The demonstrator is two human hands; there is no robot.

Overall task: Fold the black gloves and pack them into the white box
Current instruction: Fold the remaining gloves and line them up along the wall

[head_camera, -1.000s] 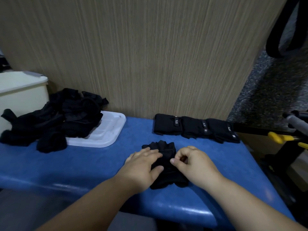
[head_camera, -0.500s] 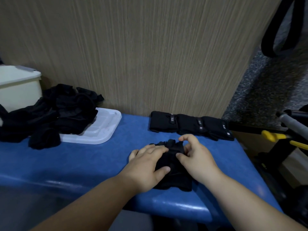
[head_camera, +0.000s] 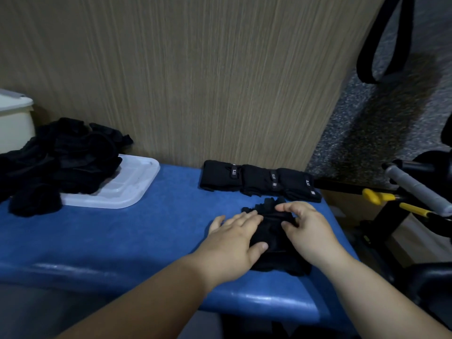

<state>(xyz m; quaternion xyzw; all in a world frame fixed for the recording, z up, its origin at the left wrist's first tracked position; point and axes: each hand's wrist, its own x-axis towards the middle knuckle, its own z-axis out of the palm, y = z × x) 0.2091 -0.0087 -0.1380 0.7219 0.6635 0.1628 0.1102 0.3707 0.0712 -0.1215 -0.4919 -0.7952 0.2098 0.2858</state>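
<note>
A black glove (head_camera: 274, 238) lies on the blue table (head_camera: 122, 236) near its front right edge. My left hand (head_camera: 232, 243) presses flat on the glove's left side, fingers straight. My right hand (head_camera: 305, 231) has its fingers curled over the glove's far end and its thumb on the fabric, pinching it. A row of three folded black gloves (head_camera: 259, 182) lies by the wall behind. A loose pile of black gloves (head_camera: 58, 162) covers part of a white lid (head_camera: 127, 187) at the left. The white box (head_camera: 12, 123) stands at the far left.
A wood-grain wall panel (head_camera: 195, 81) closes off the back of the table. To the right stand a grey handle bar (head_camera: 415, 189) and yellow-tipped tools (head_camera: 381, 196). A black strap loop (head_camera: 381, 40) hangs at the top right.
My right hand has gone from pinching the glove's middle to reaching over its far end. My left hand stays pressed on the glove. The view has shifted left.
</note>
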